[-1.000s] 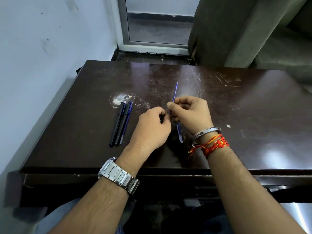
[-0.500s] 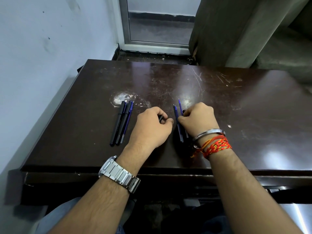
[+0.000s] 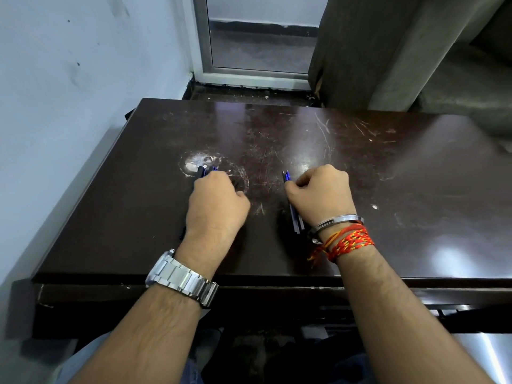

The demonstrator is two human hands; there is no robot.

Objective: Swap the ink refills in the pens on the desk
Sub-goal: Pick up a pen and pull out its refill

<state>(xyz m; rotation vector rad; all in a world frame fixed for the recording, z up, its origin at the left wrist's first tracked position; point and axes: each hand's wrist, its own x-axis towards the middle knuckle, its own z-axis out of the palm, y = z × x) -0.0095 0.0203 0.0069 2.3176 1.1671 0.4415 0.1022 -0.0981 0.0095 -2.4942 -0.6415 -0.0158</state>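
Note:
A black pen and blue pens (image 3: 203,172) lie side by side on the left of the dark desk (image 3: 415,176). My left hand (image 3: 216,202) covers their middle with its fingers curled down over them; only their far tips and a near end (image 3: 182,234) show. A second bundle of blue pens and refills (image 3: 295,221) lies at the desk's centre. My right hand (image 3: 322,194) rests on that bundle, thumb and curled fingers pressed against it. What sits under either palm is hidden.
The desk is scratched, with a pale round scuff (image 3: 198,162) by the left pens. A white wall (image 3: 69,106) runs along the left edge. A window frame (image 3: 249,76) and a grey pillar (image 3: 374,51) stand behind the desk. My legs are under its near edge.
My right hand lowered the upright blue refill and laid it onto the centre bundle. My left hand left the centre and moved left onto the pens by the scuff.

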